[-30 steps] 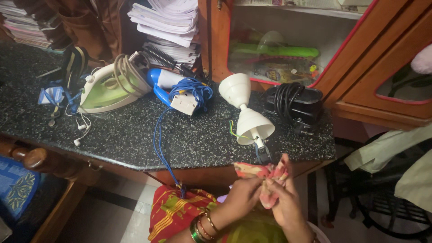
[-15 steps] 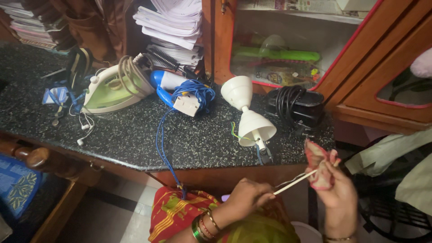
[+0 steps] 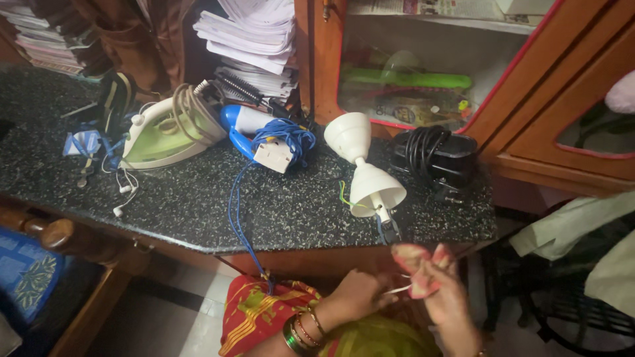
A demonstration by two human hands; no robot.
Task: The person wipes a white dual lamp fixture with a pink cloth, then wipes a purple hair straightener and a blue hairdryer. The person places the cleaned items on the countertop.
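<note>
Below the counter edge, head view, item by item.

1. Right hand: closed around a small pink-and-red cloth piece, fingers curled over its lower part, the top edge standing free above them.
2. Left hand: fingertips pinched narrow on a thin pale cord that runs the short way across to the cloth. The two hands sit close together, nearly touching, just below and in front of the counter rim.
3. Handling, as judged: the cloth looks soft, limp and very light; it should crumple rather than resist, so a fold pinched between thumb and fingers is the sound hold. The cord looks thin and flexible, liable to slip, best taken near its end with the fingertips. Some motion blur; the join of cord and cloth cannot be made out.
4. Bangles: green and gold, on the left wrist.

On the dark speckled counter, beyond the hands:

5. White lamp fitting, two cones, lying nearest the cloth.
6. Green-and-white iron, cord wound round it.
7. Blue cable coil with a white plug block.
8. Black adapter with wound lead.
9. White earphones.
10. Stacked papers at the back.
</note>
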